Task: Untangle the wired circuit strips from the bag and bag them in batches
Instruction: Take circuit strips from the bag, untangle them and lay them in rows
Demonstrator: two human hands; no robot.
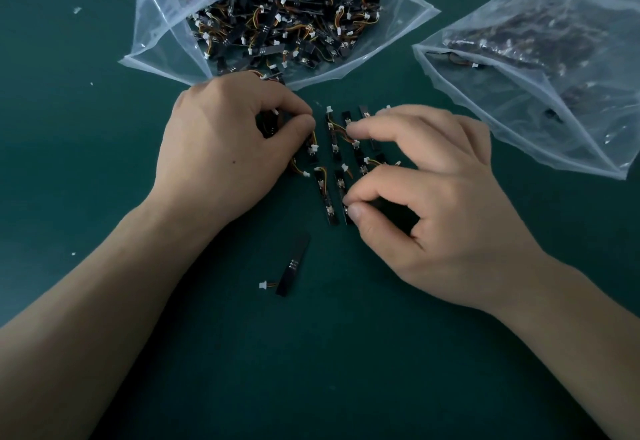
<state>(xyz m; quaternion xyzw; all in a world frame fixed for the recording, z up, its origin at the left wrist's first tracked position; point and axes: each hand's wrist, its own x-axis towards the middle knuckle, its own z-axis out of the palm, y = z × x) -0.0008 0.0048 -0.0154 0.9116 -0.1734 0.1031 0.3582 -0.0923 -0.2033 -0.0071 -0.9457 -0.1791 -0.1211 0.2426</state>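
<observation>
Plastic rim (363, 55) — strips (333, 149) between left hand (221, 142), right hand (433, 204)

Loose strips (333, 162) on table (346, 353) before bag (277, 17)

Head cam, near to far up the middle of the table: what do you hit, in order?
lone strip → row of strips → open bag

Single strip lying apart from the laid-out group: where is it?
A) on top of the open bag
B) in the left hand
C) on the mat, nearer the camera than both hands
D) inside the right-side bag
C: the lone strip lies on the green mat between the forearms, touched by neither the left hand nor the right hand.
</observation>
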